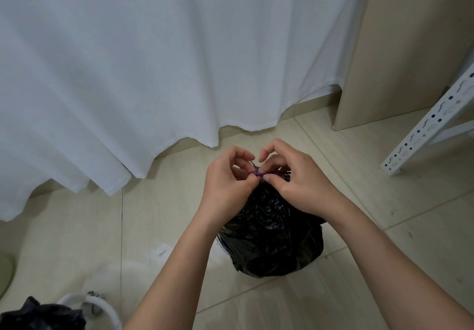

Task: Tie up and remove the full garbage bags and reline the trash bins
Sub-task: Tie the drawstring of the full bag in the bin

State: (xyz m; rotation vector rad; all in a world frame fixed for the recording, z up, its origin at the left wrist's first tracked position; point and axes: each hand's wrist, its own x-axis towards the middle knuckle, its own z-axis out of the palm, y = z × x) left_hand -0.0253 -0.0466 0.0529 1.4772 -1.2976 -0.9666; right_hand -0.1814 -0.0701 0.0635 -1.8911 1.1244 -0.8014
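Left hand (pixel 228 175) and right hand (pixel 295 178): fingers curled tight, tips pinching the purple tie (pixel 258 174) at the neck of one black bag (pixel 272 232), mid-floor (pixel 159 227). A second black bag (pixel 38 315) sits near left (partly cut off). One white curtain (pixel 128 73) far; one white rack (pixel 431 124) right.

I see a glossy, crinkled black plastic garbage bag (pixel 272 229) with a purple plastic drawstring (pixel 258 174) at its neck. Behind the bag hangs a matt white cloth curtain (pixel 154 60); under it lie smooth, slightly shiny beige floor tiles (pixel 77 227); right of it stands a white-painted perforated metal shelf post (pixel 425 124).
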